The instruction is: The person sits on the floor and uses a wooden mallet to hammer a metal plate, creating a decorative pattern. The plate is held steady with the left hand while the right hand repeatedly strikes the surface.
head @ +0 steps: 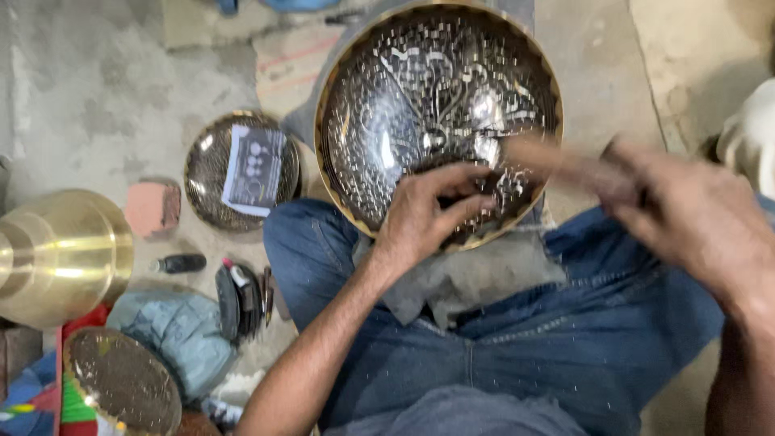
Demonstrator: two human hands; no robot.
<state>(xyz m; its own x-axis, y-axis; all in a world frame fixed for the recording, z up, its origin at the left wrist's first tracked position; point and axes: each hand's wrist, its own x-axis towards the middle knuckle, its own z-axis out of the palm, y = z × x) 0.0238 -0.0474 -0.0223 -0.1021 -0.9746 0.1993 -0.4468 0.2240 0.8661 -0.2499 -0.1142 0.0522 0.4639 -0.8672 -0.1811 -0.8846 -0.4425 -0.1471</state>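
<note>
My left hand (pixel 432 214) pinches its fingers (pixel 472 202) narrow on the near rim area of the big engraved brass plate (pixel 436 97), which rests tilted on a grey cloth (pixel 476 278) over my lap. My right hand (pixel 694 214) is closed around a blurred wooden-handled tool (pixel 557 161) swung over the plate's right side. If my left grip loosens, I judge the plate could slide off the cloth toward the floor (pixel 97 97), or a stroke could land on my fingertips.
</note>
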